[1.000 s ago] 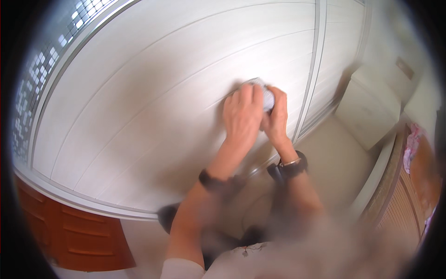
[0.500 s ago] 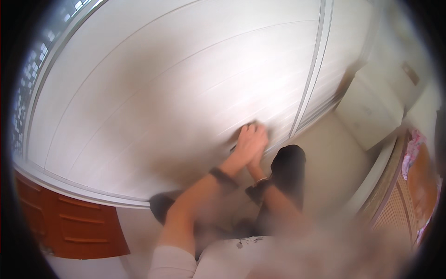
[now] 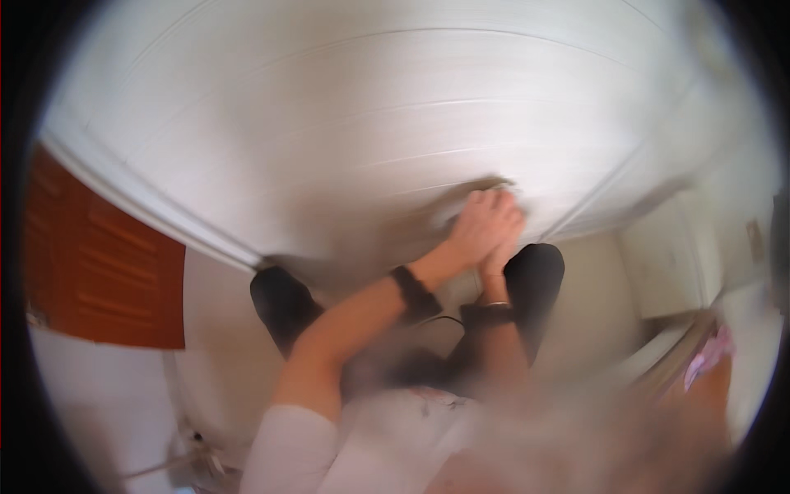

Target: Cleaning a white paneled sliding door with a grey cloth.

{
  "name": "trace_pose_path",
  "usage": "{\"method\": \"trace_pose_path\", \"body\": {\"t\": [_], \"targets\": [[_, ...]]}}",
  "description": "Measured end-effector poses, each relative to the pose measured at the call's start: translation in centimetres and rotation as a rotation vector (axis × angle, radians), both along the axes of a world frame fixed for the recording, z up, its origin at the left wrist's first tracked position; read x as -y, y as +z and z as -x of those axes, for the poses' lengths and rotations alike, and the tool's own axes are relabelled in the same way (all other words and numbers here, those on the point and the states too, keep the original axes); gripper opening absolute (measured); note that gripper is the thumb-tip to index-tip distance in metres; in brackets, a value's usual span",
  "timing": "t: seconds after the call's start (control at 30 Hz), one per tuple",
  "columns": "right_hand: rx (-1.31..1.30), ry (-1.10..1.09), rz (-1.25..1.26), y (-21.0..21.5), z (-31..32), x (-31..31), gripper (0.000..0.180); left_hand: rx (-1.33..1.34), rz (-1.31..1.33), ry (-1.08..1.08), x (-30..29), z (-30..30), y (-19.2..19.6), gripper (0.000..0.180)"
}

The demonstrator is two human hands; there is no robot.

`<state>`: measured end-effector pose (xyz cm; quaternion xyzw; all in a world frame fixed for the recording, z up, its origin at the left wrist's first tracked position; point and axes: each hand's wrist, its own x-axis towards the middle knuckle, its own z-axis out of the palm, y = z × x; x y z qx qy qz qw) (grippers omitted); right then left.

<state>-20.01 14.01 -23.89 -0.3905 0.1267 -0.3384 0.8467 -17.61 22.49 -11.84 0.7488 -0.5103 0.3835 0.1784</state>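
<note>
We press our left hand [image 3: 481, 226] and right hand [image 3: 504, 247] together, stacked one against the other for weight, low on the white panelled door [image 3: 346, 123], near its bottom edge. Blur hides the fingers; whether they clamp a cloth we cannot tell.

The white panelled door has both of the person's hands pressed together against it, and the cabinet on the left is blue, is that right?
Not quite: the cabinet on the left is reddish-brown, not blue, as the head view shows. Both hands, left hand and right hand, are together against the white panelled door.
</note>
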Motion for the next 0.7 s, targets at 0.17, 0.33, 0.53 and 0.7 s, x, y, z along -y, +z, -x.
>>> {"method": "trace_pose_path", "body": {"t": [0.17, 0.33, 0.53, 0.7], "targets": [[-0.055, 0.144, -0.147, 2.3, 1.9, -5.2, 0.052, -0.012, 0.024, 0.154, -5.3, 1.6, -3.3, 0.012], [-0.199, -0.082, 0.803, -3.2, 2.4, -10.2, 0.055, -0.113, 0.174, 0.167, -14.1, 1.9, -6.6, 0.017], [0.018, -0.047, 1.503, 0.3, 1.3, -21.1, 0.069, -0.126, 0.085, 0.460, -28.0, 3.4, -4.5, 0.029], [0.128, 0.194, 1.482, 5.2, -0.3, -30.8, 0.069, -0.063, 0.076, 0.747, -37.0, 3.2, -3.5, 0.035]]}}
